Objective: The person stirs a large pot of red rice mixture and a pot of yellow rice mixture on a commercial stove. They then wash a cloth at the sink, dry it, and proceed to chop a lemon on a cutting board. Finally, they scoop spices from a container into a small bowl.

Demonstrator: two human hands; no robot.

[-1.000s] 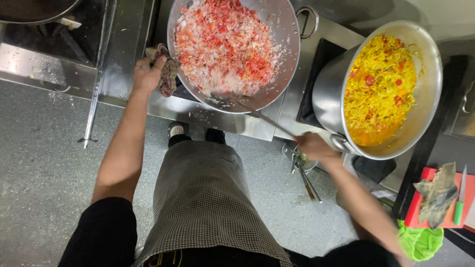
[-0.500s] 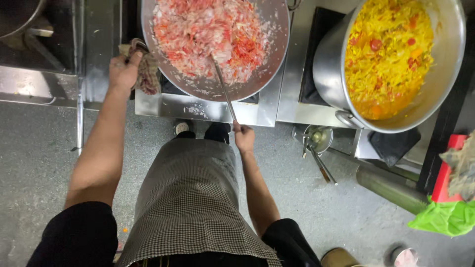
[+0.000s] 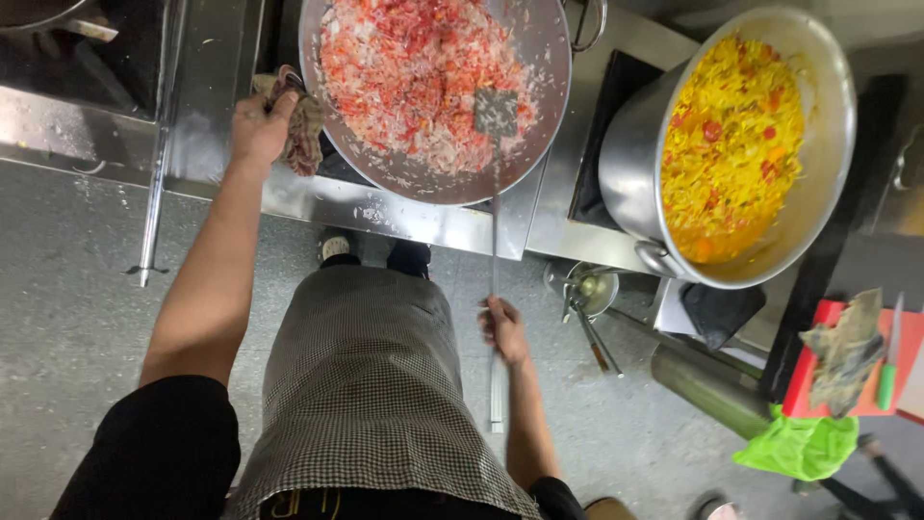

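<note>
A wide steel wok (image 3: pixel 549 58) full of white rice mixed with red bits sits on the stove ahead of me. My left hand (image 3: pixel 256 125) grips its left rim through a folded cloth (image 3: pixel 302 130). My right hand (image 3: pixel 504 329) holds the long handle of a metal spatula (image 3: pixel 495 114). The spatula's flat blade rests on the rice at the right side of the wok. I wear a checked apron (image 3: pixel 366 385) over dark clothes.
A big steel pot (image 3: pixel 828 125) of yellow rice stands to the right. Below it hang ladles (image 3: pixel 589 299). A red board (image 3: pixel 818 385) with a rag and a green-handled knife (image 3: pixel 887 371) lies far right, a green bag (image 3: pixel 799 448) beneath. A metal rod (image 3: pixel 154 173) leans at the left.
The spatula blade has moved from the wok's middle toward its right side. My right hand has dropped lower along the handle. My left hand keeps its hold on the rim.
</note>
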